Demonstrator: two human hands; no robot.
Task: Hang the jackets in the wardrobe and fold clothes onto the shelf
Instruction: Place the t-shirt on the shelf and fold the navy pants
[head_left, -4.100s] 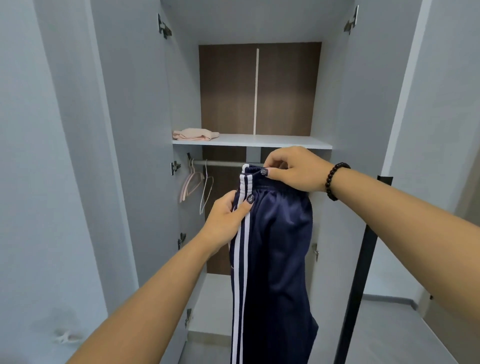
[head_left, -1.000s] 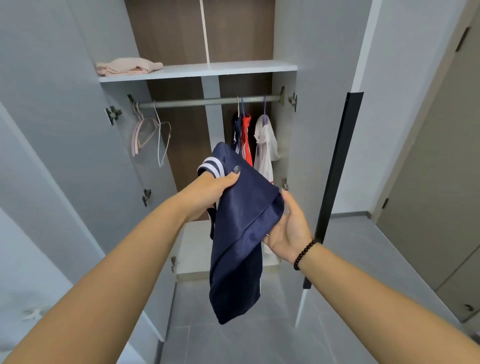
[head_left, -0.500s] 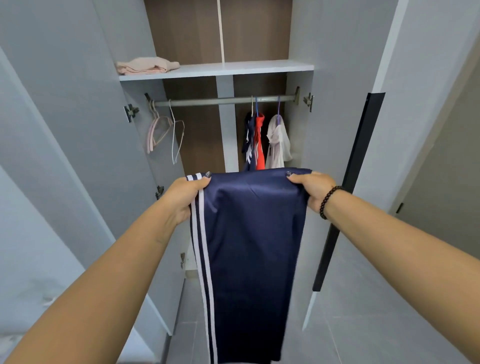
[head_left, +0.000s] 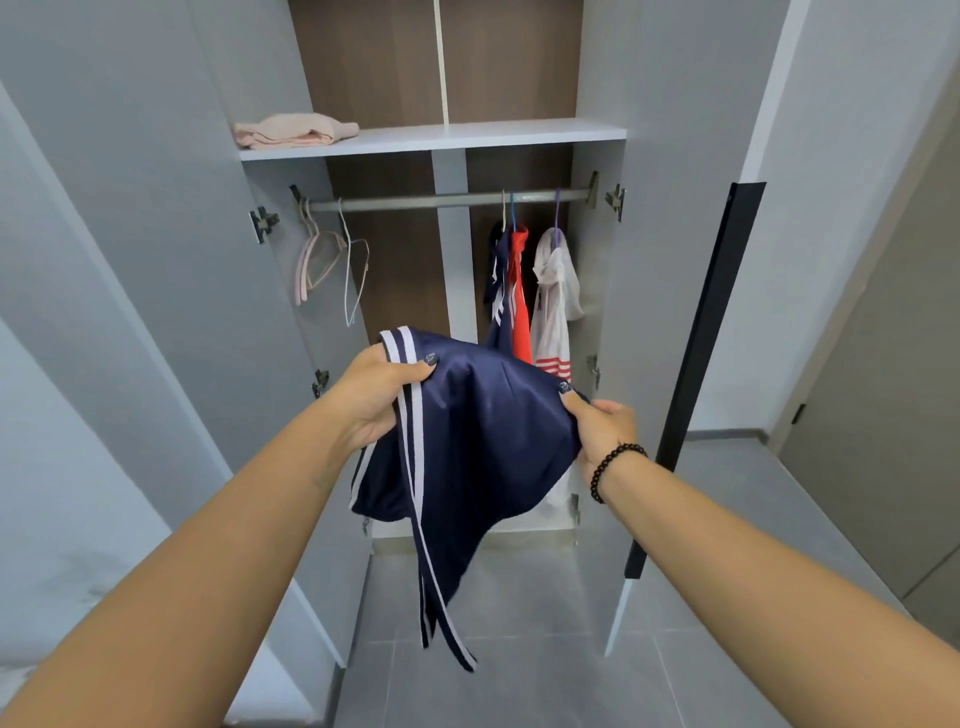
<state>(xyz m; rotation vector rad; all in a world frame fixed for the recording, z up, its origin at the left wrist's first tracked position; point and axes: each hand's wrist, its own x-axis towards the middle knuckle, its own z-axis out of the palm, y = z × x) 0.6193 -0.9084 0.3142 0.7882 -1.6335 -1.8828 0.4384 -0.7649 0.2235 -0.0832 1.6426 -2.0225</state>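
Observation:
Navy track trousers (head_left: 483, 436) with white side stripes are bunched between my hands in front of the open wardrobe. My left hand (head_left: 376, 400) grips their striped left edge, thumb on top. My right hand (head_left: 602, 431) pinches the right edge. A striped end dangles below. A folded pink garment (head_left: 293, 131) lies on the left of the white shelf (head_left: 493, 136). Under the shelf, on the rail (head_left: 447, 200), hang a navy jacket (head_left: 497, 291), a red jacket (head_left: 519, 296) and a white jacket (head_left: 556, 301).
Empty pink and white hangers (head_left: 332, 260) hang at the rail's left end. Both wardrobe doors stand open, the right one (head_left: 701, 364) with a black edge strip. Grey tiled floor (head_left: 519, 649) lies below, and a beige door (head_left: 893, 364) stands at the right.
Half a second ago the trousers hung flat and stretched between my hands. Now they are folded up into a shorter bundle, my hands are closer together, and the view has tilted slightly down.

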